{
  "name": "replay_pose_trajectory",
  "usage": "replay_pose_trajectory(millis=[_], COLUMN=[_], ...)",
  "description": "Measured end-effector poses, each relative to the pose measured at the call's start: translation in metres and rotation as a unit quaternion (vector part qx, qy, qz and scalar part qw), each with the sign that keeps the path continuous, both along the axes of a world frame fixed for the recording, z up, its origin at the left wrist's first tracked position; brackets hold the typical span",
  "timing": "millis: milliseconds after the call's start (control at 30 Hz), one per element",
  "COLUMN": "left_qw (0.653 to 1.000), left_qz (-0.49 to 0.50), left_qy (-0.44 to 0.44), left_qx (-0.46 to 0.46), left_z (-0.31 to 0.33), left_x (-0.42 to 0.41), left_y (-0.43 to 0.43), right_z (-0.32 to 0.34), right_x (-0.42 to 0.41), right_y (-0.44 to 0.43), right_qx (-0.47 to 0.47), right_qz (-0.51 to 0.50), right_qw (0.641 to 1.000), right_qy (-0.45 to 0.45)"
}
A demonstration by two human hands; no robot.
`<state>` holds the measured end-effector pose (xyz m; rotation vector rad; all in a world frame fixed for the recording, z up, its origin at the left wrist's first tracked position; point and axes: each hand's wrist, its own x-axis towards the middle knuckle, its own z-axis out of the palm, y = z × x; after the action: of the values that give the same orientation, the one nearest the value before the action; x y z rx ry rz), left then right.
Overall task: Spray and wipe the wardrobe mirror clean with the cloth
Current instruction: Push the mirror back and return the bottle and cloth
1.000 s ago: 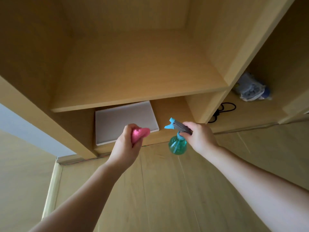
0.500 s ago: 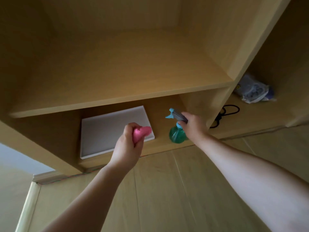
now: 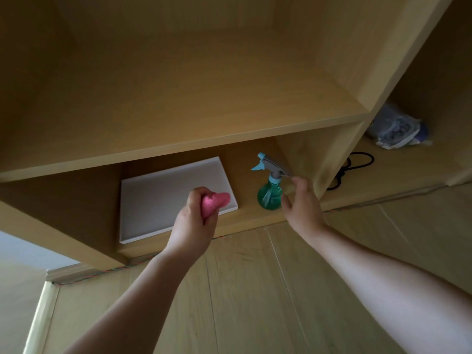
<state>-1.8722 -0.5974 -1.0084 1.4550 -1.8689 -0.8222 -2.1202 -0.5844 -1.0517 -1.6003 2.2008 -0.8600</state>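
Light wood wardrobe [image 3: 76, 103], open bays, shot from low down. Wide shelf [image 3: 178, 147] running across the middle. Upright panel [image 3: 383, 80] on the right, splitting off another bay. In that right bay: crumpled blue-white plastic bag [image 3: 398, 129] toward the back, black cord [image 3: 357, 162] looped on the bay's floor nearer the front edge, just beside the panel, apart from the bag. Wood-plank floor [image 3: 255, 302] below, pale skirting [image 3: 35, 323] bottom left, bit of grey wall [image 3: 20, 249] at the left edge.

A white tray [image 3: 166, 200] and a green spray bottle [image 3: 268, 198] are borne side by side on the lower wooden shelf [image 3: 245, 218]
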Motion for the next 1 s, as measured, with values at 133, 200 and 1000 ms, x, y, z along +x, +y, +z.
replay_pose_trajectory(millis=[133, 200, 1000], left_qw=[1.0, 1.0, 0.998], left_qz=[-0.001, 0.005, -0.019], left_qy=[-0.002, -0.001, 0.055], left_qx=[-0.002, -0.009, 0.016], left_z=[0.002, 0.003, 0.029], left_x=[0.006, 0.01, 0.039], left_y=[0.001, 0.002, 0.023], right_z=[-0.021, -0.026, 0.07], right_x=[0.009, 0.016, 0.12], right_y=[0.013, 0.008, 0.01], right_qx=[0.109, 0.189, 0.029], right_qz=[0.102, 0.114, 0.318], right_qw=[0.975, 0.956, 0.896], right_qy=[0.162, 0.191, -0.31])
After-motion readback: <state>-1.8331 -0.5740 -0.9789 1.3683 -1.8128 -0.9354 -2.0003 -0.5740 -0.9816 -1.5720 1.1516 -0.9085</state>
